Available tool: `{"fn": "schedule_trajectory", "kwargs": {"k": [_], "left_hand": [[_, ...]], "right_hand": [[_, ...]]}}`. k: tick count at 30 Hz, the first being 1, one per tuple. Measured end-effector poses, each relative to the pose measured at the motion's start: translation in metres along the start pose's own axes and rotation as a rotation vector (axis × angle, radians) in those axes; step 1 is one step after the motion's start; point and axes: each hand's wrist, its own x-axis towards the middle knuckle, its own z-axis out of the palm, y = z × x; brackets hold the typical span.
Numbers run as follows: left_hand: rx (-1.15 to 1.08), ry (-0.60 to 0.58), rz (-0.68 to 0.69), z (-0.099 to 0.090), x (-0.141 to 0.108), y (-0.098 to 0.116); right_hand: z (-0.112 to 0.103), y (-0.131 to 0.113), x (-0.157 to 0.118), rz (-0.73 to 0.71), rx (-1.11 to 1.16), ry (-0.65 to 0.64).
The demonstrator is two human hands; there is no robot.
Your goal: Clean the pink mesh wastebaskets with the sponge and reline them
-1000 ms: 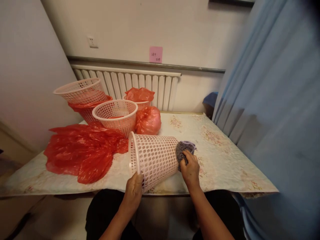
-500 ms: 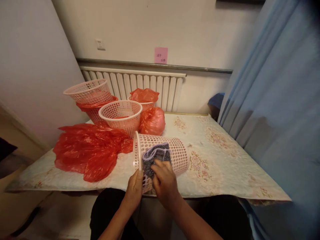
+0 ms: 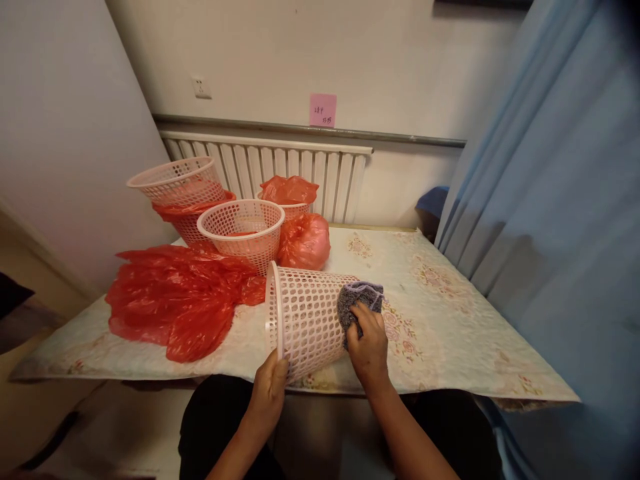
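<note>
A pale pink plastic wastebasket with a perforated wall lies on its side at the front of the table, its mouth facing left. My left hand grips the basket's rim at the lower front, thumb on the outside. In my right hand is a folded grey cloth with a lilac edge, pressed against the basket's wall near its base on the right. The fingers of that hand are bent over the cloth.
Left of the basket lies a crumpled red plastic bag. Behind stand an upright pink basket, stacked baskets and a bundled red bag. A flowered cloth covers the table; a blue curtain hangs at right.
My right hand has moved the cloth rightward along the wastebasket's wall, from near the rim to near the base. My left hand has shifted slightly lower on the rim.
</note>
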Motion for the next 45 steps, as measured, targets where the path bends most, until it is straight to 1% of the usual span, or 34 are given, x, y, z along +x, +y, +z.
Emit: {"fn": "schedule_trajectory", "kwargs": {"k": [2,4,8,10,11,13,16,18,20,24,26,28,33,36,38,40,43,45], "left_hand": [[0.019,0.012,-0.003,0.000,-0.001,0.000],[0.038,0.022,-0.024,0.002,0.002,0.003],[0.085,0.071,-0.058,0.001,0.012,0.014],[0.106,0.102,-0.055,-0.002,0.017,0.019],[0.108,0.108,-0.054,-0.003,0.019,0.021],[0.084,0.094,-0.065,-0.007,0.022,0.021],[0.015,0.065,-0.106,-0.008,0.022,0.016],[-0.005,0.071,-0.114,-0.006,0.020,0.012],[-0.010,0.083,-0.096,-0.004,0.017,0.009],[-0.009,0.063,-0.077,-0.004,0.013,0.006],[0.000,0.056,-0.093,-0.006,0.014,0.004],[0.005,0.056,-0.110,-0.007,0.016,0.002],[0.017,0.047,-0.106,-0.007,0.021,0.003],[0.033,0.031,-0.088,-0.006,0.020,0.010],[0.037,0.016,-0.077,-0.005,0.018,0.014],[0.044,0.006,-0.069,-0.005,0.017,0.017],[0.061,0.015,-0.058,-0.008,0.016,0.020],[0.071,0.015,-0.056,-0.010,0.016,0.021]], "right_hand": [[0.001,-0.011,0.001,0.020,0.021,0.000],[0.001,-0.029,0.001,0.005,0.063,-0.021],[-0.002,-0.080,-0.006,-0.162,0.210,-0.147],[-0.002,-0.096,-0.010,-0.216,0.248,-0.208],[-0.002,-0.099,-0.012,-0.228,0.255,-0.225],[0.000,-0.095,-0.013,-0.236,0.249,-0.226],[0.004,-0.076,-0.010,-0.215,0.209,-0.183],[0.006,-0.067,-0.008,-0.190,0.189,-0.163],[0.006,-0.063,-0.008,-0.177,0.185,-0.165],[0.007,-0.063,-0.007,-0.175,0.197,-0.168],[0.009,-0.055,-0.005,-0.165,0.181,-0.151],[0.009,-0.038,-0.002,-0.135,0.133,-0.118],[0.004,0.020,0.004,0.013,-0.019,0.010],[0.000,0.042,0.010,0.117,-0.047,0.037],[-0.001,0.046,0.018,0.172,-0.041,0.040],[-0.001,0.045,0.029,0.203,-0.033,0.028],[0.002,0.034,0.050,0.196,-0.016,-0.035],[0.007,0.020,0.064,0.161,0.013,-0.095]]}}
